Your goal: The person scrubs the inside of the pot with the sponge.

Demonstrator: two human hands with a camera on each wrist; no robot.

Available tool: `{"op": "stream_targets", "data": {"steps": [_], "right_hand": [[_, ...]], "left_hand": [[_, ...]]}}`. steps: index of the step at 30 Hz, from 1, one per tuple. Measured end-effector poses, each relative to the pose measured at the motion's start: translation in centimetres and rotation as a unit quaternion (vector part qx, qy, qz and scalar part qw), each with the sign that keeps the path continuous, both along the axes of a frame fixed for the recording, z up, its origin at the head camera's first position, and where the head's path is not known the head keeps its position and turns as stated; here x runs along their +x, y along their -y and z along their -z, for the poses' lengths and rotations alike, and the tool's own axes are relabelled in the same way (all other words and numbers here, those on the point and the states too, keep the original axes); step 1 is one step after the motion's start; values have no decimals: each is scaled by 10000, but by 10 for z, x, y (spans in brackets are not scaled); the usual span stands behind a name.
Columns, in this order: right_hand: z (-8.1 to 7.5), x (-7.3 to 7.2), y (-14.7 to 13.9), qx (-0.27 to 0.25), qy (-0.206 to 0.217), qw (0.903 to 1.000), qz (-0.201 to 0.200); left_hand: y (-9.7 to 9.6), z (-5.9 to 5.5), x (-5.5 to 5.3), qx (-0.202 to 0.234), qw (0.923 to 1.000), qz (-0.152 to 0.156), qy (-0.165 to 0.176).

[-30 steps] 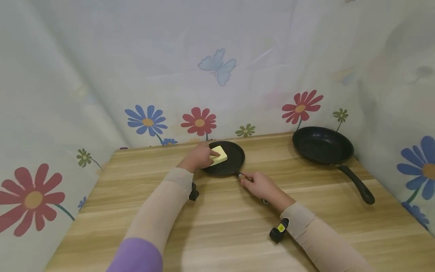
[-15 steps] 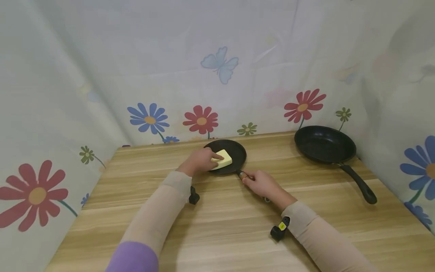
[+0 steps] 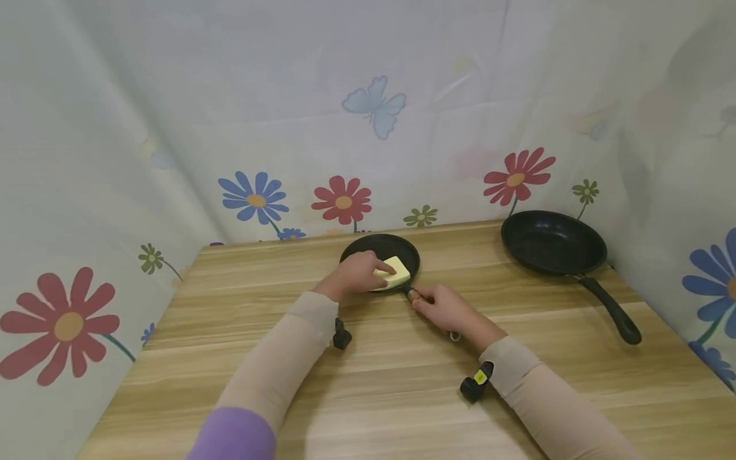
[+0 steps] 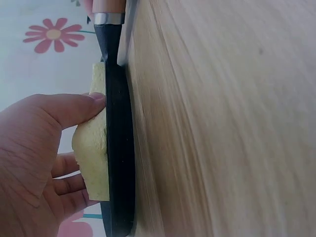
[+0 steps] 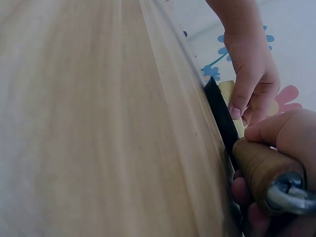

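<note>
- Since the earlier frames, the yellow sponge (image 3: 401, 269) had slid across the small pan (image 3: 370, 245) toward its handle, the left hand (image 3: 359, 273) travelling with it.
- Head view: two round black pans were there, one sponge and two hands. The sponge, a block, lay inside the small pan; the left fingers, partly bent, held it, the index finger lying on top. The right hand (image 3: 448, 308) was wrapped round the handle. The large pan (image 3: 553, 244), deeper and black-handled, stood well apart on the wood-grained table (image 3: 374, 390).
- Left wrist view: one thumb pressed the sponge's porous near side, three fingers visible behind; a silvery collar (image 4: 108, 19) joined handle and pan.
- Right wrist view: the right fingers curled closely about one smooth wooden handle (image 5: 264, 170), which ended in one metal ring (image 5: 292, 198).
</note>
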State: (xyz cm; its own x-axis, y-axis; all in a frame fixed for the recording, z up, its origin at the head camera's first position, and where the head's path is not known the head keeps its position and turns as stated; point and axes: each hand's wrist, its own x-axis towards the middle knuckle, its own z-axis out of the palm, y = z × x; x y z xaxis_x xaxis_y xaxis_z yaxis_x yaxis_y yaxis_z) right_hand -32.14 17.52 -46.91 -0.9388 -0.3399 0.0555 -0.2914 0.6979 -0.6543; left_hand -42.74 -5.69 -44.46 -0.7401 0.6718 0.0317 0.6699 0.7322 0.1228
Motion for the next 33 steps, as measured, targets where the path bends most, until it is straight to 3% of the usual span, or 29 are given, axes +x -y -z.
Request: {"op": "stream_targets", "data": {"steps": [8, 24, 33], "right_hand": [[0, -3, -5, -63, -144, 9990, -408], [-2, -5, -5, -63, -5, 9980, -627], [2, -5, -8, -56, -142, 9979, -631]], "left_hand": [[-10, 0, 1, -191, 9995, -120, -203], [-29, 0, -5, -456, 9961, -712, -259], [-38, -3, -6, -299, 9940, -1007, -294]]}}
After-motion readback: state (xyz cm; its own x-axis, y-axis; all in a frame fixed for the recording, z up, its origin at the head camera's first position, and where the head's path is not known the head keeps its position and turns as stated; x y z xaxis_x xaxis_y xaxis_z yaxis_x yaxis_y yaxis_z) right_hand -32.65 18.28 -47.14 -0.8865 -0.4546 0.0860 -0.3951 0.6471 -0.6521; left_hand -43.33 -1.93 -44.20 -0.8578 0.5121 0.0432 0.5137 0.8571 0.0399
